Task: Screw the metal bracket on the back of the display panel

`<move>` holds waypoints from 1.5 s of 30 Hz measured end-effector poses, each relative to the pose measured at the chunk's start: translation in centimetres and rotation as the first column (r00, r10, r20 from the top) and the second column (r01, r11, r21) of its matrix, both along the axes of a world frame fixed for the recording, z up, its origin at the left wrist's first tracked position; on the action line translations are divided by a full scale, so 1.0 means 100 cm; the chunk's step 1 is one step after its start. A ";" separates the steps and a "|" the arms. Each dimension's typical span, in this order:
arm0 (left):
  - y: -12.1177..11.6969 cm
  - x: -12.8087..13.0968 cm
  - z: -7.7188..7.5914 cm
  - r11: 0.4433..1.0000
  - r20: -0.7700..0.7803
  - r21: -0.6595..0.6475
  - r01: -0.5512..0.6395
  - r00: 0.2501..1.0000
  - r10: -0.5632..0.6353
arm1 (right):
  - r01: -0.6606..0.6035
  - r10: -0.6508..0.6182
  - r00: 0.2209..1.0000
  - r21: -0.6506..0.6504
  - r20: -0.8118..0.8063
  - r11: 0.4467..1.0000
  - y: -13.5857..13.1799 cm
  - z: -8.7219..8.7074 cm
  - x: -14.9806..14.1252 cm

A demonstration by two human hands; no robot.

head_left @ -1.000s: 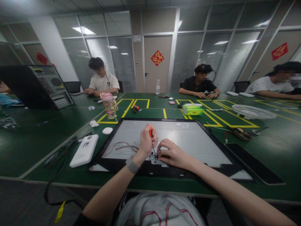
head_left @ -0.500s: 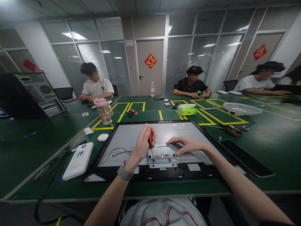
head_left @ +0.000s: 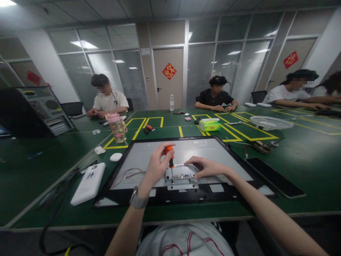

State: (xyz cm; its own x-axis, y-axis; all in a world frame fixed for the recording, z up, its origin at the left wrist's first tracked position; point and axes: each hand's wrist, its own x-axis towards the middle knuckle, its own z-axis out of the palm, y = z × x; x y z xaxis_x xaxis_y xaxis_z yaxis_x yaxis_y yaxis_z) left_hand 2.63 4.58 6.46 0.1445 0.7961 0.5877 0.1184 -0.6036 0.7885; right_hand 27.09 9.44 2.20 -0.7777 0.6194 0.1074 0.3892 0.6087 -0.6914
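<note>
My left hand (head_left: 157,163) is closed round the orange and black handle of a screwdriver (head_left: 171,160), held nearly upright. Its shaft comes down at the left end of a small metal bracket (head_left: 183,187) that carries a circuit board with a blue port (head_left: 188,176). At the right end of that bracket, my right hand (head_left: 207,166) curves over it, thumb at the front and fingers at the back edge. Both hands are above a flat display panel (head_left: 226,160), lying back-up with a black frame. Loose thin wires (head_left: 130,172) rest on its left part.
Left of the panel are a white power bank (head_left: 89,183), a white round case (head_left: 116,157) and a pink-lidded bottle (head_left: 117,129). A black phone (head_left: 274,176) lies to the right, a green tissue pack (head_left: 210,125) beyond. Several people sit across the table.
My right hand has lifted from beside the screwdriver tip and shifted right to the bracket's right end. My left fingers have loosened and re-formed around the screwdriver handle. The view has shifted slightly.
</note>
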 end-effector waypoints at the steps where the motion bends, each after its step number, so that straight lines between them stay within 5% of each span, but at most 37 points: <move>1: 0.000 -0.002 -0.001 0.998 0.012 0.033 -0.054 0.999 0.053 | -0.001 0.001 1.000 0.000 0.000 1.000 0.000 0.000 0.000; 4: 0.001 -0.005 -0.004 0.979 0.039 0.120 -0.167 0.986 0.163 | 0.000 0.000 1.000 0.000 0.002 1.000 0.001 -0.001 -0.001; 8: 0.000 -0.006 -0.002 0.978 0.058 0.143 -0.153 0.988 0.146 | 0.015 -0.015 1.000 0.001 0.010 1.000 0.001 -0.002 -0.001; 15: -0.002 -0.009 -0.001 0.967 0.228 -0.085 0.240 0.950 -0.215 | 0.021 -0.021 1.000 -0.008 0.013 1.000 0.000 -0.002 -0.001; 20: -0.002 -0.010 -0.002 0.998 0.109 0.030 0.061 0.992 -0.064 | 0.025 -0.025 1.000 -0.002 0.013 1.000 0.000 -0.001 -0.001; 25: -0.002 -0.009 -0.004 0.978 0.244 -0.067 0.196 0.954 -0.174 | 0.025 -0.025 1.000 0.007 0.014 1.000 -0.001 0.000 -0.001; 32: -0.003 -0.008 -0.001 1.000 0.146 0.010 0.029 0.989 -0.030 | 0.023 -0.023 0.999 -0.010 0.036 1.000 -0.003 0.001 -0.001; 37: 0.000 -0.008 -0.005 0.990 0.285 -0.084 0.115 0.955 -0.087 | 0.024 -0.024 0.999 -0.012 0.037 1.000 -0.001 -0.001 -0.001; 42: 0.000 -0.009 -0.004 0.998 0.133 0.064 0.013 0.991 -0.021 | 0.026 -0.025 0.999 -0.023 0.040 0.999 -0.001 0.000 -0.002; 45: 0.000 -0.010 -0.004 0.998 0.148 0.047 0.049 0.987 -0.056 | 0.027 -0.026 0.999 -0.028 0.036 0.999 -0.001 0.001 -0.002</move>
